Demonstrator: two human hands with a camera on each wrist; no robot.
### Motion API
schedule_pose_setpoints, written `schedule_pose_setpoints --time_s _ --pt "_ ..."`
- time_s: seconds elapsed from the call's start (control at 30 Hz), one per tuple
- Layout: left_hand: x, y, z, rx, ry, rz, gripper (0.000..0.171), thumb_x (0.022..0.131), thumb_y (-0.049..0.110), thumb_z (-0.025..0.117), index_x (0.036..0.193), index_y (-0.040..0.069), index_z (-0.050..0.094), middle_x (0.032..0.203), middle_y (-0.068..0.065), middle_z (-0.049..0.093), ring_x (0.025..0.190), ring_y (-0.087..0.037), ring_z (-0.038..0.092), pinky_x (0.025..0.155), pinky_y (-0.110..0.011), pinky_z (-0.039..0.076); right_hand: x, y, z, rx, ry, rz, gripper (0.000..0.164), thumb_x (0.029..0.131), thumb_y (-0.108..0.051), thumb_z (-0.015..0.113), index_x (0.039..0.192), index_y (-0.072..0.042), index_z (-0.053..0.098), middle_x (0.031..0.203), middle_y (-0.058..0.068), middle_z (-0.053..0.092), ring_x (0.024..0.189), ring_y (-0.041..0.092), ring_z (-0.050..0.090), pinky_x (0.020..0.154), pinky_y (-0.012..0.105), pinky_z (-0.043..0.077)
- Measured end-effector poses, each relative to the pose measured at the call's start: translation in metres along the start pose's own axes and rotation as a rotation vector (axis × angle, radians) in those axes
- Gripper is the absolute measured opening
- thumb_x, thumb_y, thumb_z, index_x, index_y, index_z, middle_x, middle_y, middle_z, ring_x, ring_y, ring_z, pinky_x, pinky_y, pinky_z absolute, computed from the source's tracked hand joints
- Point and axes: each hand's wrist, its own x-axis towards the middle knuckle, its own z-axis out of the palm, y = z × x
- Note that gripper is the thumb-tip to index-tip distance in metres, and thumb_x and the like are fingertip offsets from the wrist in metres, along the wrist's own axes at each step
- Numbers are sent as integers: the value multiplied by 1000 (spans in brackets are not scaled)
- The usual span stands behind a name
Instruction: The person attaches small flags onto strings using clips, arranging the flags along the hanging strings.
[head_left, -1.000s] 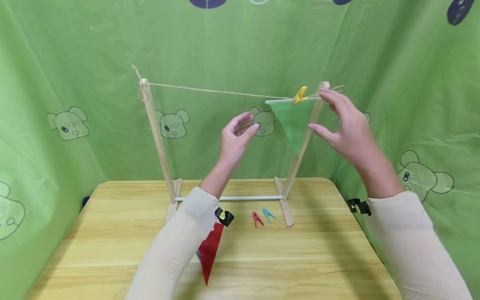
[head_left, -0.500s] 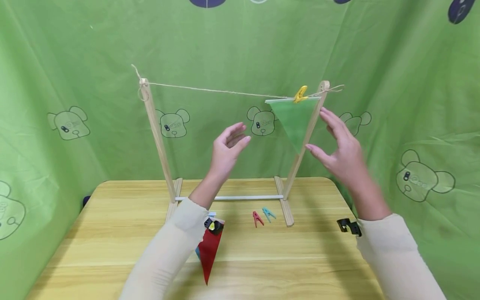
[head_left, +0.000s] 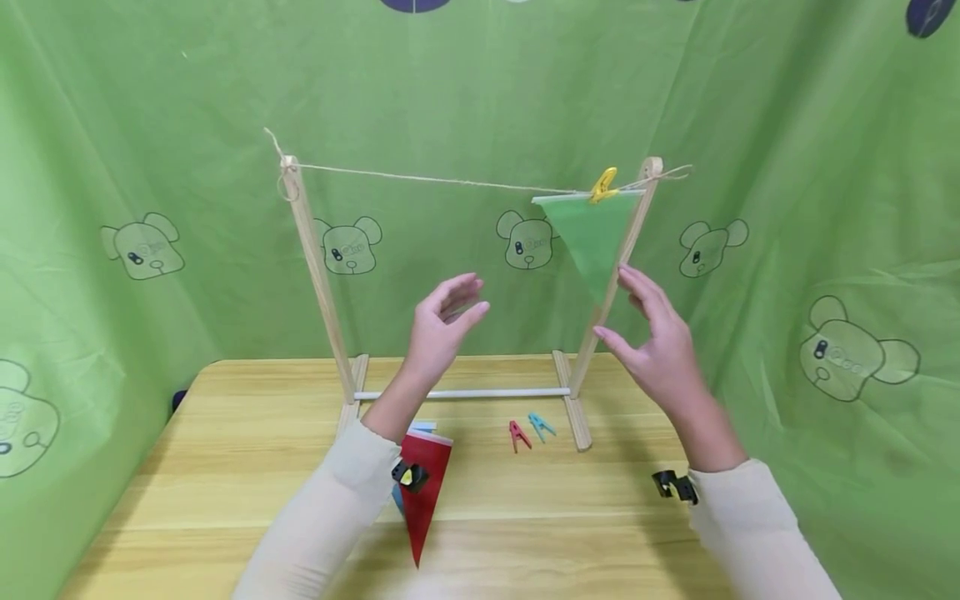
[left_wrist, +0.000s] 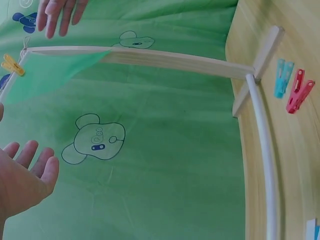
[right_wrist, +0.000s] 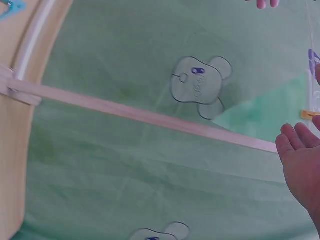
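One left hand (head_left: 438, 333) and one right hand (head_left: 654, 337) make two hands, and one yellow clothespin (head_left: 602, 187), one red clothespin (head_left: 518, 434) and one blue clothespin (head_left: 540, 426) make three clothespins. One green pennant (head_left: 588, 233), one red pennant (head_left: 427, 483) and at least one blue pennant (head_left: 398, 498) make three pennants or more. There are two posts (head_left: 318, 275), two feet (head_left: 577, 423), one string (head_left: 412, 177), one rod (head_left: 498, 392), one counter (head_left: 540, 525), two wrist mounts (head_left: 675, 486) and six printed animal heads (head_left: 150, 250).
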Motion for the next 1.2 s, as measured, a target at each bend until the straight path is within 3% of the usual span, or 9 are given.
schedule_pose_setpoints --time_s 0.17,0.37,0.5,0.63,0.8,0.97,1.2 --pt "-9 -5 -3 53 -12 -1 54 94 22 76 144 12 57 143 -7 63 135 -24 58 112 -33 49 -13 7 15 20 -22 19 85 83 -1 83 156 -6 40 161 11 42 141 37 47 119 13 31" --pt "-21 -16 -13 107 -28 -14 54 94 25 77 144 16 58 145 -7 61 136 -23 57 114 -41 47 -29 14 33 22 -41 61 86 84 -6 84 157 -10 40 158 13 45 137 35 51 116 11 33" --pt "-29 -23 -20 155 -36 -14 56 93 28 78 144 19 58 145 -3 62 136 -17 57 115 -41 46 -39 19 45 34 -55 109 84 85 -8 84 157 -10 41 153 15 49 133 35 54 116 35 44" --pt "-35 -30 -27 219 -42 -18 55 93 31 79 143 21 59 145 -1 63 136 -15 56 114 -42 46 -51 24 57 58 -86 157 82 85 -9 84 156 -7 42 148 20 51 129 38 56 110 57 46" --pt "-45 -39 -37 313 -49 -35 54 93 29 79 142 20 60 145 -3 62 137 -19 55 115 -47 45 -66 30 70 55 -148 210 79 88 -13 82 155 -4 41 148 22 51 128 40 56 109 58 47" --pt "-55 -49 -47 465 -79 -42 60 91 31 81 146 18 58 147 -3 60 139 -23 54 114 -47 47 -77 33 81 56 -192 243 79 88 -14 83 154 -5 42 151 21 48 128 42 56 108 58 48" --pt "-67 -63 -59 675 -147 19 68 93 36 78 152 13 51 153 -11 54 143 -32 50 116 -53 44 -89 36 95 42 -255 281 79 91 -24 81 157 -13 40 151 17 50 130 38 56 108 58 49"
